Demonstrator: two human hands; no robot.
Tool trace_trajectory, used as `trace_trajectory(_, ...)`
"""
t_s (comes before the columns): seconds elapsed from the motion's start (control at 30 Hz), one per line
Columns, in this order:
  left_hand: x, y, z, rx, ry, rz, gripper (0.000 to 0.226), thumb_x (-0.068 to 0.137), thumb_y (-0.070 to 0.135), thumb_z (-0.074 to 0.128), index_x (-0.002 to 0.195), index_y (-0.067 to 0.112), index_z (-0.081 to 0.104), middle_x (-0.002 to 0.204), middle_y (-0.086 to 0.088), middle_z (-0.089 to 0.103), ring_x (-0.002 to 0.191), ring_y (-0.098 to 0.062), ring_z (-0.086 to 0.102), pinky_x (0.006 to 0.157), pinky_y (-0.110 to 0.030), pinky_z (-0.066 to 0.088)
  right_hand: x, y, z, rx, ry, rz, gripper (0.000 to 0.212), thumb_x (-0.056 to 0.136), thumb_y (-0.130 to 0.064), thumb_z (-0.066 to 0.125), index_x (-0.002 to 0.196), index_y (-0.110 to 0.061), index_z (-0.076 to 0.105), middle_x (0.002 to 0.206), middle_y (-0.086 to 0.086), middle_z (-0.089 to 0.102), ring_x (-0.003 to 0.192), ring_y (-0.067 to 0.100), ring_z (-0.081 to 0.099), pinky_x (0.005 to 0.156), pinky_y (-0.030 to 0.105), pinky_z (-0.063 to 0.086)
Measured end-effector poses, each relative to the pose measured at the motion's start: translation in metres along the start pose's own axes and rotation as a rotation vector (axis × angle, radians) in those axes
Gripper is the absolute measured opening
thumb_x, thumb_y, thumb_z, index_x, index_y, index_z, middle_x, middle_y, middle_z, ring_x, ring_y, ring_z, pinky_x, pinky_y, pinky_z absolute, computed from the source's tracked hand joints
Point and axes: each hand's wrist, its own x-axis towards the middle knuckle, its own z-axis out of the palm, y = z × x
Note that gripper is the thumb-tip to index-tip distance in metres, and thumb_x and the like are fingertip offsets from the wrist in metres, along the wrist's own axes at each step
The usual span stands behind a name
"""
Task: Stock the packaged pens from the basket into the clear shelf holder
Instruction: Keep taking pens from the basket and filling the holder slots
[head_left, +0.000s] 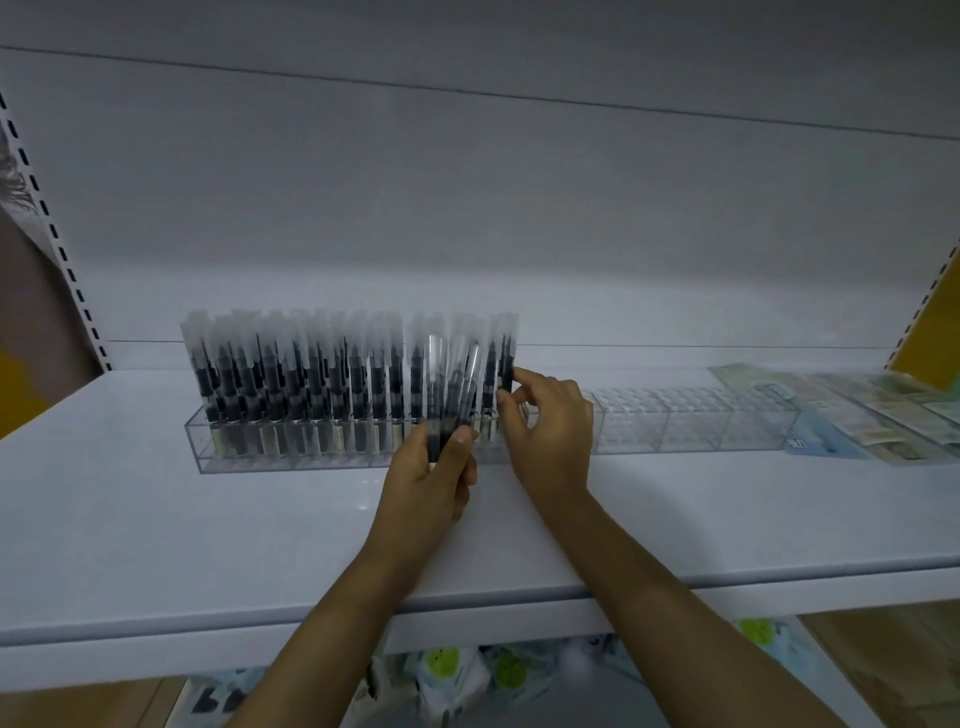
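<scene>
Dozens of packaged pens (311, 384) stand upright in the clear holder (291, 460) on the white shelf (156, 519), filling its 9 o'clock half. The left hand (426, 483), grip closed, wraps a loose bundle of pens (453, 395) at 6 o'clock of that row. The right hand (550, 431) has its grip pinching the endmost pen (506, 370). Flat packets (883, 415) lie toward 3 o'clock.

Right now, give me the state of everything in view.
Holder, left part full, right part empty.
Stocked pens, upright in holder.
Left hand, grips bundle of pens.
Right hand, pinches end pen, upright in the row.
Packets, flat on shelf.
</scene>
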Motion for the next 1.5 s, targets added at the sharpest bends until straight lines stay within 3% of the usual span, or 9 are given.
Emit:
trace_trajectory(0.13, 0.000, -0.002, 0.000, -0.023, -0.002, -0.001, 0.024, 0.098, 0.028, 0.043, 0.094, 0.008, 0.055, 0.057, 0.004, 0.050, 0.042, -0.006, 0.038, 0.041, -0.018, 0.032, -0.001, 0.004, 0.001, 0.010, -0.016, 0.011, 0.028, 0.084, -0.027, 0.064, 0.109, -0.017, 0.069, 0.079, -0.005, 0.066, 0.084, 0.020, 0.058, 0.082, 0.040, 0.043)
trace_trajectory(0.3, 0.003, -0.003, -0.001, -0.039, -0.010, -0.017, 0.032, 0.099, 0.032, 0.041, 0.098, 0.004, 0.058, 0.057, 0.004, 0.054, 0.041, -0.008, 0.039, 0.041, -0.019, 0.032, -0.004, -0.016, -0.012, 0.123, 0.090, 0.082, 0.033, 0.088, -0.042, 0.054, 0.105, -0.016, 0.067, 0.084, -0.009, 0.061, 0.084, 0.013, 0.057, 0.082, 0.030, 0.040)
trace_trajectory(0.43, 0.001, 0.001, -0.002, 0.012, -0.018, 0.024, 0.031, 0.097, 0.028, 0.047, 0.086, 0.000, 0.054, 0.053, 0.004, 0.055, 0.043, -0.008, 0.042, 0.042, -0.018, 0.035, -0.016, -0.041, -0.027, 0.563, -0.315, 0.219, 0.017, 0.091, -0.032, 0.060, 0.079, -0.021, 0.064, 0.065, -0.011, 0.062, 0.063, 0.004, 0.059, 0.062, 0.020, 0.047)
trace_trajectory(0.57, -0.003, 0.001, -0.002, 0.040, -0.028, 0.051, 0.023, 0.096, 0.023, 0.051, 0.079, 0.007, 0.054, 0.049, 0.004, 0.054, 0.042, -0.006, 0.043, 0.042, -0.016, 0.036, -0.017, -0.044, -0.037, 0.816, -0.566, 0.471, 0.025, 0.096, -0.017, 0.054, 0.075, -0.005, 0.060, 0.063, 0.005, 0.056, 0.058, 0.014, 0.054, 0.061, 0.024, 0.048)
trace_trajectory(0.77, 0.000, -0.003, -0.002, 0.050, 0.004, 0.037, 0.019, 0.096, 0.019, 0.051, 0.091, 0.004, 0.061, 0.062, -0.001, 0.062, 0.042, -0.007, 0.047, 0.042, -0.017, 0.038, -0.014, -0.044, -0.036, 0.886, -0.451, 0.676, 0.022, 0.098, -0.017, 0.049, 0.094, -0.009, 0.069, 0.067, 0.003, 0.066, 0.058, 0.017, 0.058, 0.058, 0.025, 0.050)
trace_trajectory(0.93, 0.001, -0.007, -0.004, -0.002, 0.087, 0.022, 0.017, 0.084, 0.012, 0.069, 0.100, 0.014, 0.064, 0.079, 0.002, 0.065, 0.055, 0.002, 0.057, 0.050, -0.013, 0.043, -0.015, -0.044, -0.038, 0.855, -0.498, 0.630, 0.010, 0.089, -0.017, 0.066, 0.086, -0.008, 0.068, 0.089, 0.012, 0.072, 0.080, 0.021, 0.064, 0.075, 0.033, 0.052)
trace_trajectory(1.03, 0.001, -0.005, -0.005, -0.014, 0.111, -0.017, 0.022, 0.081, 0.012, 0.073, 0.101, 0.016, 0.065, 0.088, 0.003, 0.070, 0.071, -0.004, 0.065, 0.057, -0.016, 0.046, -0.014, -0.042, -0.041, 0.871, -0.494, 0.653, 0.009, 0.088, -0.016, 0.067, 0.083, -0.009, 0.069, 0.085, 0.016, 0.068, 0.079, 0.022, 0.061, 0.073, 0.029, 0.050)
trace_trajectory(1.23, 0.000, 0.001, -0.003, -0.127, 0.123, -0.070, 0.006, 0.090, 0.012, 0.062, 0.095, 0.012, 0.064, 0.044, 0.008, 0.054, 0.036, -0.006, 0.036, 0.036, -0.017, 0.031, -0.012, -0.045, -0.045, 0.907, -0.540, 0.665, 0.010, 0.091, -0.014, 0.061, 0.088, -0.012, 0.070, 0.085, -0.001, 0.075, 0.073, 0.009, 0.060, 0.067, 0.018, 0.048)
trace_trajectory(1.5, 0.008, 0.000, -0.037, 0.403, 0.130, 0.171, 0.027, 0.096, 0.028, 0.053, 0.076, 0.012, 0.059, 0.065, 0.002, 0.055, 0.059, -0.005, 0.049, 0.057, -0.020, 0.036, -0.011, -0.036, -0.038, 1.008, -0.451, 0.802, 0.010, 0.094, -0.010, 0.056, 0.090, -0.009, 0.065, 0.086, 0.006, 0.072, 0.076, 0.017, 0.070, 0.072, 0.025, 0.054)
